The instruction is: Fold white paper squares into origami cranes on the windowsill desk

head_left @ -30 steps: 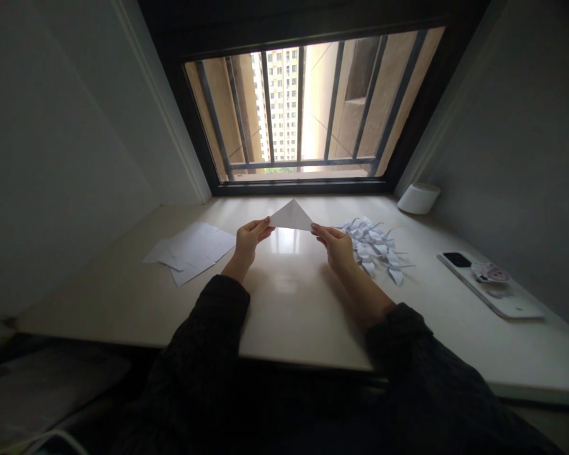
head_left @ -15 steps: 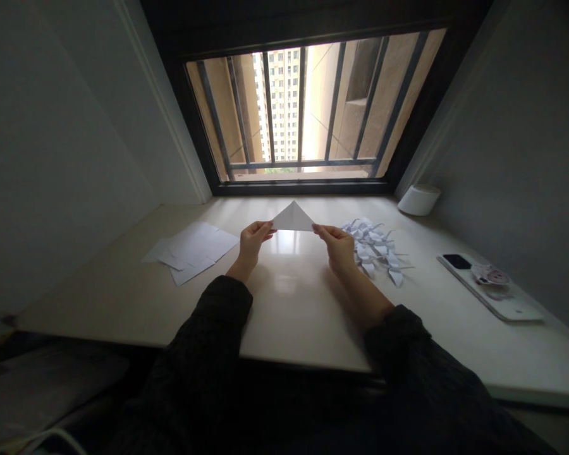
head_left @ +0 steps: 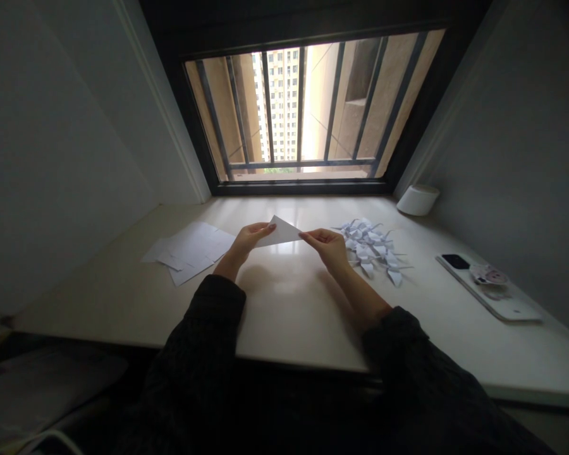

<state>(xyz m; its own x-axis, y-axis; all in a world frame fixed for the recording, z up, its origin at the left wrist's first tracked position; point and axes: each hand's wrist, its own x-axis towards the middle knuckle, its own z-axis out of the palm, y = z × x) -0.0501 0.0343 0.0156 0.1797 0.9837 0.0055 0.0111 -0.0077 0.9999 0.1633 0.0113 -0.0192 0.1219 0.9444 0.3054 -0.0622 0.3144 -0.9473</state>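
Note:
Between my hands, above the white sill, is a sheet of white paper (head_left: 283, 232) folded into a triangle. My left hand (head_left: 250, 239) grips its left part, thumb on the front face near the peak; the fingers behind are partly hidden. At the right corner, my right hand (head_left: 328, 245) pinches the paper between thumb and forefinger. Several small folded paper cranes (head_left: 372, 246) lie in a pile just beyond and to the right of my right hand. Loose white paper sheets (head_left: 194, 246) lie to the left of my left hand.
The pale sill (head_left: 284, 316) runs to a barred window (head_left: 298, 114). Near the right wall stand a white cylindrical object (head_left: 417, 200) and, closer to me, a phone (head_left: 493, 287) lying flat with a round grip on its back.
The folded paper has tilted and moved slightly left and down. My left hand has shifted from its left corner to further over the paper; my right hand has moved left with its corner.

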